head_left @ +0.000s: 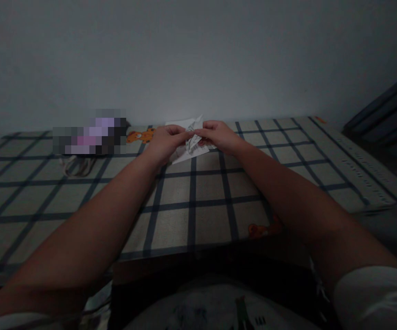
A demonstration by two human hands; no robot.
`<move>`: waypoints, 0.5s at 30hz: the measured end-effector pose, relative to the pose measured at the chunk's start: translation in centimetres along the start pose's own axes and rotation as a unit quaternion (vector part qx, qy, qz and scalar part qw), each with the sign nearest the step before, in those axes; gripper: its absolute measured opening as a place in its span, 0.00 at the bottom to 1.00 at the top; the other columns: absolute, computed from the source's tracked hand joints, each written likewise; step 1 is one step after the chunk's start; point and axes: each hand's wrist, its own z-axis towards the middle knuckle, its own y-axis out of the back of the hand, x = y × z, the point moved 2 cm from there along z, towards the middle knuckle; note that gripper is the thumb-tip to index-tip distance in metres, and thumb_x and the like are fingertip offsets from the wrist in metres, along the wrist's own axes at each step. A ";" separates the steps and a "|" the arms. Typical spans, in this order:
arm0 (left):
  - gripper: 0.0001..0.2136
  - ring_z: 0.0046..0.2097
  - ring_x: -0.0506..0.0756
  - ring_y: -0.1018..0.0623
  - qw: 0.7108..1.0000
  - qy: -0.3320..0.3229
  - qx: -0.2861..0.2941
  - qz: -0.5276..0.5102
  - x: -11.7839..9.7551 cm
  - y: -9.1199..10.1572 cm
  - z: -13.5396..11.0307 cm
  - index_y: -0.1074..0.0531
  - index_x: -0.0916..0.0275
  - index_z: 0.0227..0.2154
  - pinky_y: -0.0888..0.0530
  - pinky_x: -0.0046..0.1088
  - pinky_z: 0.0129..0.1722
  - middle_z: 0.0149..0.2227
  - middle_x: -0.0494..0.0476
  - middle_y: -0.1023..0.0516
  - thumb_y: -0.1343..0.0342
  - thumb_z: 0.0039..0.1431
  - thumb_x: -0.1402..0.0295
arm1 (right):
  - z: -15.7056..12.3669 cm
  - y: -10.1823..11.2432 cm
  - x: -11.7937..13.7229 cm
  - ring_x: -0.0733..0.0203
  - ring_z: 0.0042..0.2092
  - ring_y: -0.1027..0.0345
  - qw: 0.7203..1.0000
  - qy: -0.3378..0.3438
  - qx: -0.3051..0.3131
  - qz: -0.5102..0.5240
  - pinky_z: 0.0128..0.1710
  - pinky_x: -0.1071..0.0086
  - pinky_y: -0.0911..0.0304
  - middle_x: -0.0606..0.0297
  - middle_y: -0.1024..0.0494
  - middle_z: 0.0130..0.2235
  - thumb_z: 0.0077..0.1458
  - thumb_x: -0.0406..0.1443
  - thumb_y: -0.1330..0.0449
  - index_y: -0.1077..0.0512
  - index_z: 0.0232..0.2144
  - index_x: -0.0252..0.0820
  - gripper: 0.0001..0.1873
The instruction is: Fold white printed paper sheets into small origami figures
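Between my two hands is a folded piece of white paper (193, 140) with creases and dark marks, one corner pointing up. My left hand (168, 141) pinches it from the left, thumb and fingers closed on its edge. From the right, my right hand (219, 135) grips it too, and the fingertips of both hands nearly meet at its middle. Beneath and behind lies a flat white sheet (181, 158) on the table, partly covered by my hands. The fold's exact shape is too small and dim to make out.
The table wears a checked cloth (207, 185) with orange bear prints. At the left sits a blurred purple and dark object (95, 135), with a pale looped strap (78, 166) by it. A plain wall (198, 59) rises behind the table. Dark slatted shapes (387, 110) stand at right.
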 end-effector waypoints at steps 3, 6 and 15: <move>0.11 0.25 0.47 0.33 0.999 -0.004 -0.005 0.042 -0.4 -0.1 -0.4 0.25 0.65 0.23 0.36 0.24 0.27 0.23 0.50 0.28 0.33 0.45 0.62 | 0.0 0.0 0.1 0.70 0.28 0.33 1.000 -0.005 -0.008 -0.030 0.28 0.78 0.35 0.68 0.28 0.25 0.55 0.33 0.38 0.30 0.27 0.36 0.07; 0.10 0.27 0.48 0.31 0.999 -0.008 0.005 0.034 -0.5 -0.4 -0.5 0.23 0.65 0.26 0.33 0.25 0.30 0.24 0.51 0.26 0.34 0.46 0.62 | 0.2 0.2 0.0 0.70 0.27 0.34 0.998 0.016 -0.030 -0.053 0.27 0.77 0.36 0.69 0.28 0.24 0.55 0.32 0.39 0.31 0.25 0.37 0.07; 0.09 0.26 0.49 0.31 0.999 0.020 0.033 0.020 0.2 -0.7 -0.5 0.23 0.64 0.23 0.33 0.28 0.31 0.23 0.53 0.27 0.34 0.45 0.63 | 0.6 0.4 -0.7 0.68 0.29 0.32 0.998 0.016 -0.053 -0.043 0.30 0.74 0.34 0.65 0.24 0.30 0.54 0.32 0.40 0.28 0.29 0.38 0.02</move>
